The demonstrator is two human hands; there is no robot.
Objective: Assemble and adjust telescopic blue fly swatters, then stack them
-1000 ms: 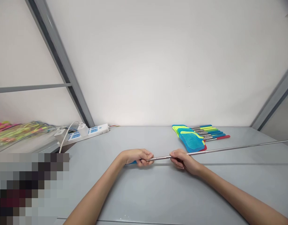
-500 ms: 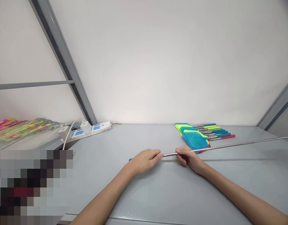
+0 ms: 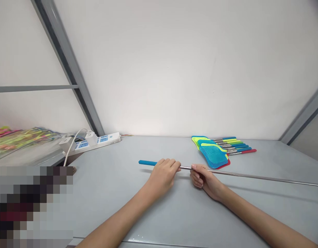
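Observation:
My left hand (image 3: pixel 164 172) is wrapped round a telescopic fly swatter near where its blue handle (image 3: pixel 147 162) meets the thin metal rod (image 3: pixel 252 177). The handle's end sticks out to the left of that hand. A short way to the right, my right hand (image 3: pixel 205 179) is closed on the same rod, thumb on top and fingers curled beneath. From there the rod runs out past the right edge of view, so its far end is hidden. Just behind my right hand lies a pile of fly swatters with blue and yellow-green mesh heads (image 3: pixel 214 155).
Blue, green and red handles (image 3: pixel 248 151) of the piled swatters point right. At the back left, a white power strip (image 3: pixel 107 138) holds plugged-in chargers and a cable (image 3: pixel 71 146). Farther left lie colourful bagged items (image 3: pixel 27 137). A blurred-out patch covers the lower left.
The rod's right side has swung down toward me, while the handle end has risen and shows more. My left hand has turned, knuckles up. The view has shifted slightly.

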